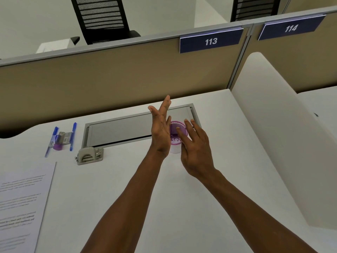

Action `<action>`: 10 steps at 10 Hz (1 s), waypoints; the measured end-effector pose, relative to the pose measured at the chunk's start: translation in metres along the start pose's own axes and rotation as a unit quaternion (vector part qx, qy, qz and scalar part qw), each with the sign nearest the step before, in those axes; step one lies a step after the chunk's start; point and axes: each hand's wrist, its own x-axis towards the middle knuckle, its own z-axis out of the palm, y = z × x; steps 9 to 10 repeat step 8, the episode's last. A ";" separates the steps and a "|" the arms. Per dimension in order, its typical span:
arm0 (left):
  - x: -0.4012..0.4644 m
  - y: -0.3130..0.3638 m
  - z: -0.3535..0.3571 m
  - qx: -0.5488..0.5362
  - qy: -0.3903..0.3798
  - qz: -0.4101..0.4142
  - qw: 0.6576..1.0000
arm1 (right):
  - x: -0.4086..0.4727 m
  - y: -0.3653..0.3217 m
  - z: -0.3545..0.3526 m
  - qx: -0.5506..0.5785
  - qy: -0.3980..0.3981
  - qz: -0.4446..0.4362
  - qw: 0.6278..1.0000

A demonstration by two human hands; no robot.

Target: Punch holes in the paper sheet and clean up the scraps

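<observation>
A small purple-and-white cup (pixel 175 141) stands on the white desk, just in front of the grey cable hatch. My left hand (pixel 161 128) is held edge-up over the cup's left side, palm facing right, fingers straight and spread. My right hand (pixel 196 148) hovers flat over the cup's right side, fingers apart, hiding part of its rim. Neither hand holds anything. The grey hole punch (pixel 90 155) sits to the left by the hatch's near corner. The printed paper sheet (pixel 23 203) lies at the desk's left edge.
Two blue pens (pixel 73 136), a purple-capped item (pixel 58 147) and a small grey object lie at the back left. The grey cable hatch (pixel 118 130) is set into the desk. A beige partition stands behind, and a white divider (pixel 280 143) closes the right side.
</observation>
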 end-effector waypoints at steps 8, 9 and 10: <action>-0.007 -0.002 -0.019 0.026 0.043 0.024 0.998 | 0.032 -0.002 -0.006 0.029 -0.052 0.081 0.995; -0.007 -0.002 -0.019 0.026 0.043 0.024 0.998 | 0.032 -0.002 -0.006 0.029 -0.052 0.081 0.995; -0.007 -0.002 -0.019 0.026 0.043 0.024 0.998 | 0.032 -0.002 -0.006 0.029 -0.052 0.081 0.995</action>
